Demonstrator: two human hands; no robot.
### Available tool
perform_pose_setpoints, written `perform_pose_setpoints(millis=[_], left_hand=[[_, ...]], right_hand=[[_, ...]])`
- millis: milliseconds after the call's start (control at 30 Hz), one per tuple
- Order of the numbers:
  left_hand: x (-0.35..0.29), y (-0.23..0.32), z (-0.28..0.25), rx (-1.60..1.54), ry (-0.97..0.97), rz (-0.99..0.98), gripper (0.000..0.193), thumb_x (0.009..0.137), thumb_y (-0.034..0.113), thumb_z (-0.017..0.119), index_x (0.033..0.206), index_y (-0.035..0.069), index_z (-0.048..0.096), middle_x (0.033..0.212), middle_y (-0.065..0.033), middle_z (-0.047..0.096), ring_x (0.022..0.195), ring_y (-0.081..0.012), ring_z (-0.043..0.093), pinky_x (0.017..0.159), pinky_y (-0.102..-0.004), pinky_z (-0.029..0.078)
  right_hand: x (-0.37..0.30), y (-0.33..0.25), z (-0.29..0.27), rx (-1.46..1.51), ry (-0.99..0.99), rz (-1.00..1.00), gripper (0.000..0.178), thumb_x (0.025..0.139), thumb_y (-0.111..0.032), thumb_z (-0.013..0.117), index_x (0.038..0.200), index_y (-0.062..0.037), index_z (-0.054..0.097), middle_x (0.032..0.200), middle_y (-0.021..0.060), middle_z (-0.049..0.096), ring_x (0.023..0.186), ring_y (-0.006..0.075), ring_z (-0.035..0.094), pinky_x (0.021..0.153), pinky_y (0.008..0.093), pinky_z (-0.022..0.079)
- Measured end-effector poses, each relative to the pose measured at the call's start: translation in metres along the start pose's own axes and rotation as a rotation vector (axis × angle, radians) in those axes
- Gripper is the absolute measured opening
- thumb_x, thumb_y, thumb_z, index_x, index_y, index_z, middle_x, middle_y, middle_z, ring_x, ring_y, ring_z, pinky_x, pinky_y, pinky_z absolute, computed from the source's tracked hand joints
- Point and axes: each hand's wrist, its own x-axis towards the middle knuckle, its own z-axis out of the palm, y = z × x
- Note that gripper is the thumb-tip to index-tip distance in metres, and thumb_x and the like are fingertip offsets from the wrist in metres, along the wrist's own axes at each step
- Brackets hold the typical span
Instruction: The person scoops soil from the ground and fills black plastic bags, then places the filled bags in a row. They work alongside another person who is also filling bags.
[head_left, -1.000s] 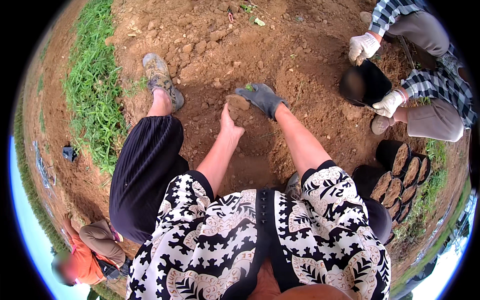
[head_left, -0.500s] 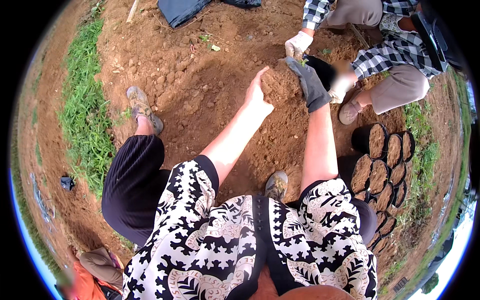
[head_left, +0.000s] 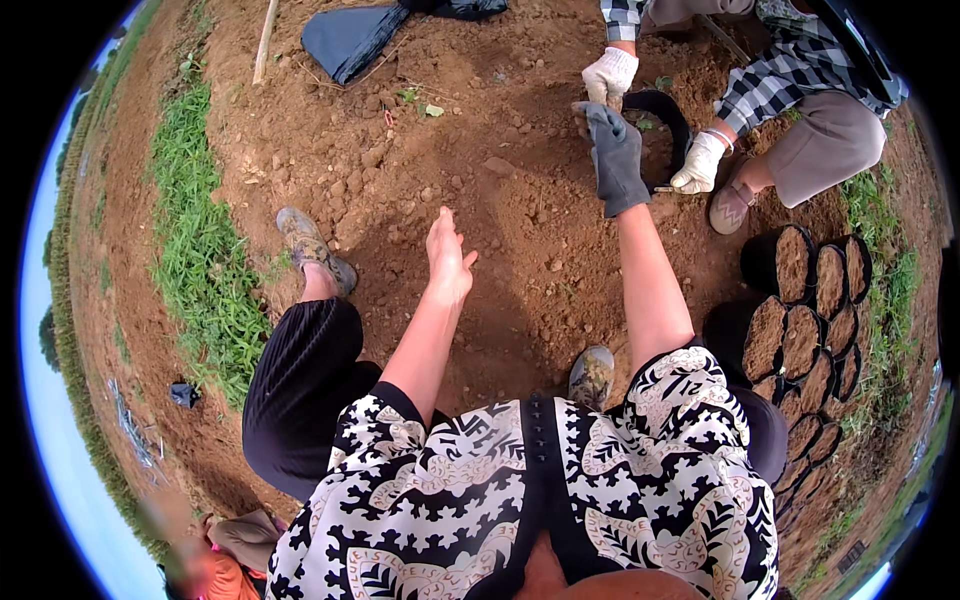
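Note:
My bare left hand [head_left: 447, 255] hovers over the brown soil with its fingers stretched out and nothing in it. On my right hand [head_left: 615, 155] is a dark grey glove; its fingers reach forward, loosely extended, beside a black grow bag [head_left: 665, 125]. Green leaves show at the bag's opening. A co-worker's white-gloved hand [head_left: 610, 76] is just beyond my right fingertips, close to the bag's far edge. The co-worker's other white-gloved hand [head_left: 700, 163] is at its near right side. My gloved palm is hidden.
Several soil-filled black bags [head_left: 790, 265] stand in rows at the right. Black plastic sheeting [head_left: 352, 40] and a stick [head_left: 265, 40] lie at the far left. Grass [head_left: 195, 240] runs along the left. The co-worker crouches at the far right; another person sits at the lower left.
My left hand has pulled back and left, away from the loose soil and my right hand. My right hand stays by the bag. The co-worker's near hand has shifted slightly right.

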Motion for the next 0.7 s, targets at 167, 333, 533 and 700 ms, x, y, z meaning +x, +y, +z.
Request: perform_pose_setpoints(millis=[167,333,533,700], left_hand=[[0.002,-0.069,-0.118,0.014,0.395,-0.481,0.079,0.087,0.065,0.046,0.149,0.026,0.018,0.154,-0.0077,0.013,0.138,-0.0363,0.019,0.097,-0.0686,0.028],[0.002,-0.122,-0.116,-0.123,0.362,-0.555,0.075,0.088,0.063,0.046,0.148,0.035,0.01,0.155,-0.0045,0.001,0.138,-0.0403,0.018,0.095,-0.0747,0.029],[-0.007,-0.117,-0.061,-0.327,0.362,-0.481,0.089,0.086,0.063,0.05,0.148,0.035,-0.008,0.156,-0.0034,-0.003,0.14,-0.0401,0.012,0.098,-0.075,0.024],[0.003,-0.125,-0.054,-0.47,0.269,-0.526,0.082,0.088,0.064,0.045,0.149,0.026,0.006,0.155,-0.009,0.014,0.138,-0.0392,0.022,0.104,-0.0709,0.015]], right_hand=[[-0.015,0.085,0.04,-0.717,-0.292,0.018,0.065,0.089,-0.056,0.049,0.133,-0.0081,0.048,0.136,0.0159,0.048,0.129,0.0308,0.042,0.107,0.0403,0.032],[-0.056,0.117,0.053,-1.035,-0.502,0.215,0.076,0.086,-0.063,0.046,0.139,-0.0091,0.043,0.142,0.0147,0.042,0.134,0.0306,0.036,0.11,0.0401,0.029],[-0.081,0.094,0.072,-0.945,-0.562,0.424,0.087,0.079,-0.069,0.053,0.137,-0.0052,0.044,0.136,0.0179,0.048,0.126,0.0322,0.046,0.105,0.0385,0.036],[-0.111,0.118,0.09,-0.756,-0.724,0.523,0.086,0.078,-0.067,0.057,0.136,-0.0052,0.046,0.138,0.017,0.048,0.126,0.0312,0.046,0.104,0.0372,0.038]])
